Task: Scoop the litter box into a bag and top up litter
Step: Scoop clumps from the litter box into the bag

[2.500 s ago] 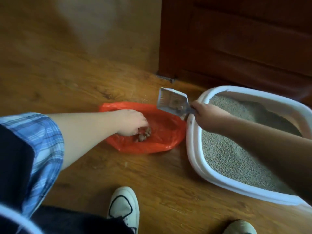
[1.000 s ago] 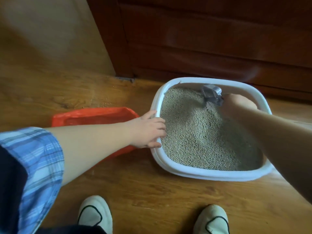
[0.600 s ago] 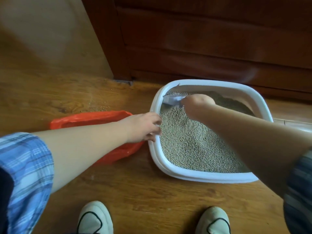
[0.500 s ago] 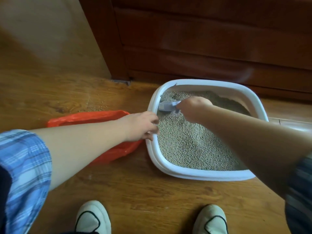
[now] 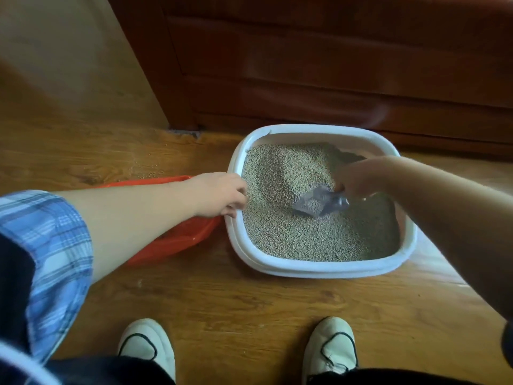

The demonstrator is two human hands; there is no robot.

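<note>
The scooping step is going on. The litter box (image 5: 319,269) sits on the wood floor (image 5: 222,301), and the orange bag (image 5: 172,243) lies just beside its left side. The left hand (image 5: 219,194) curls its fingers over the left rim of the box and holds it steady. The right hand (image 5: 358,179) is blurry, but it seems to grip the handle of the scoop (image 5: 316,204).

The scoop is down in the litter (image 5: 291,237), near the middle of the box. Its long way runs from the right hand down and to the left. The wide front end points left, toward the bag side, and some litter sits in it.

Next, I think the scoop needs a lift and a gentle shake so clean grains fall out. Then it needs a level trip over the rim to the bag, so nothing spills.
</note>
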